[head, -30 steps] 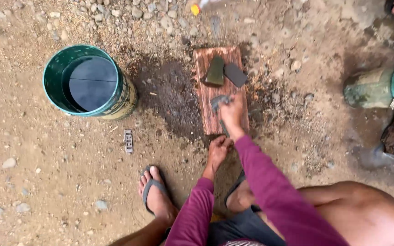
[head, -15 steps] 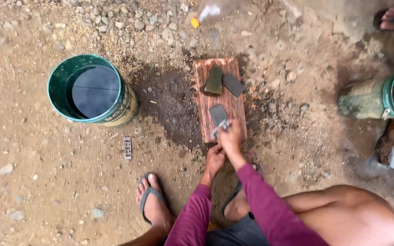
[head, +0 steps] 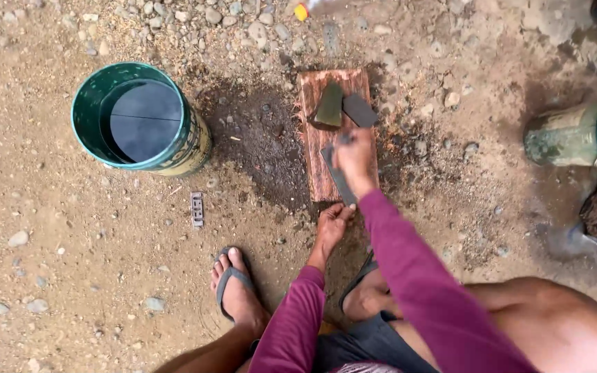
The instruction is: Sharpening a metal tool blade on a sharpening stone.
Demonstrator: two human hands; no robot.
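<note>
- Head view, looking down on dirt ground, person squatting, maroon sleeves.
- R hand (head: 355,160) pressed down on a flat grey blade (head: 338,176), fingers spread over its far end; blade lies lengthwise on a reddish wooden board (head: 318,181).
- L hand (head: 333,224) at near edge of board, just below R hand, fingers curled at the blade's near end; can't tell if it grips it or only steadies it.
- Just beyond R hand, on far end of board: greenish wedge-shaped stone (head: 329,106) and dark grey flat stone (head: 359,110), side by side, touching.
- Ground round the board dark and wet, mostly to L of hands.
- Well L of hands: green bucket (head: 191,141), upright, water inside.
- Near L hand, further L: small grey ridged piece (head: 197,209) flat on the dirt.
- Below L hand: bare foot in grey flip-flop (head: 233,283).
- Far R of R hand: another green container (head: 564,133) on its side, partly out of frame.
</note>
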